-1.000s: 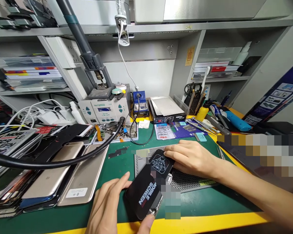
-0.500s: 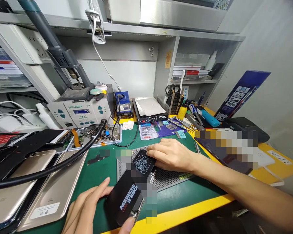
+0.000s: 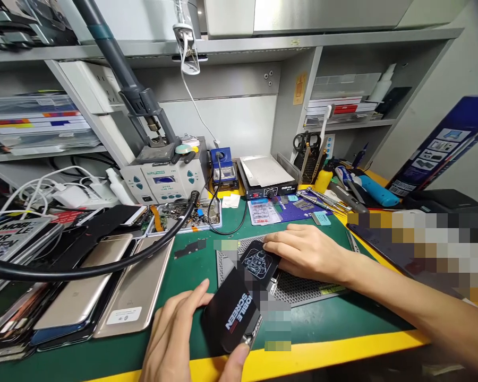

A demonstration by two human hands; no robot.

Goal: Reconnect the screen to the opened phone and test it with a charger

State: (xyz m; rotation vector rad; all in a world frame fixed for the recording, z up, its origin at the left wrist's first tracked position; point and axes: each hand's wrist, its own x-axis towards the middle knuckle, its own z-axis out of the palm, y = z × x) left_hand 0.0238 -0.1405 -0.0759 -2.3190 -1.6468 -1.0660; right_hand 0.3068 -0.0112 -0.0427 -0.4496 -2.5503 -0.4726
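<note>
A black phone screen (image 3: 231, 303) printed "MOBILE SCREEN" lies slanted between my hands, with a white line drawing at its far end and metal connector parts at its right edge. Its near end is in my left hand (image 3: 179, 331), thumb at the lower corner and fingers along the left side. At the far end, my right hand (image 3: 308, 254) has its fingers closed over the right corner. Beneath that end is a grey perforated mat (image 3: 302, 289). Blurred blocks hide part of the screen's middle and right edge.
Stacked gold phones (image 3: 137, 297) stand at the left, with a thick black hose (image 3: 103, 273) crossing over them. Behind are a soldering station (image 3: 167, 180), a tray of small parts (image 3: 183, 215) and a black heating plate (image 3: 269, 178). Tools and a dark phone (image 3: 386, 254) lie right.
The head view has turned left, so everything sits farther right in the picture and more phones show at the left. Both hands keep nearly the same hold on the phone screen.
</note>
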